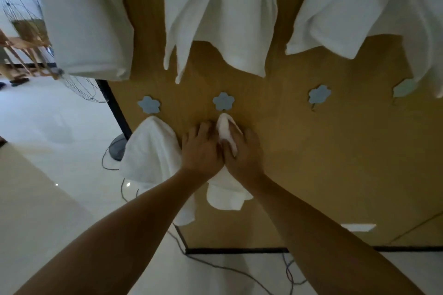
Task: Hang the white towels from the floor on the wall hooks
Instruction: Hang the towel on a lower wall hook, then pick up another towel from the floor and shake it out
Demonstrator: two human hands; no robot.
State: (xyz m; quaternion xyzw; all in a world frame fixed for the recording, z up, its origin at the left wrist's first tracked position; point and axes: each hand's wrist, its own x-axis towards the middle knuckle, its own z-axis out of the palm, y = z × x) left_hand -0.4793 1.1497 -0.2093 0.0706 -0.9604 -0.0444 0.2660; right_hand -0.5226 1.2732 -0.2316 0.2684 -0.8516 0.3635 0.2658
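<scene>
Against the tan wall (311,151), three big towels (220,14) hang above the second flower hook (223,101); no writing shows. A hung towel (149,151) lies left, bare wall right. Below that hook, the left hand (200,148) and right hand (242,154) pinch a small towel (225,133).

Illumination was recorded as dim and even, with a warm cast over the wooden wall panel (299,151). No direct light source was seen in the head view. Brightest areas were noted on the glossy floor (48,127) at the left, where pale reflections and two small specular glints were observed. Soft, weak shadows were recorded beneath the hanging towels (220,19). Strong wide-angle distortion was noted: straight edges were bowed toward the frame borders, and the forearms were stretched at the bottom. Slight softness and compression blur were observed throughout, most around the fingers (203,127).
</scene>
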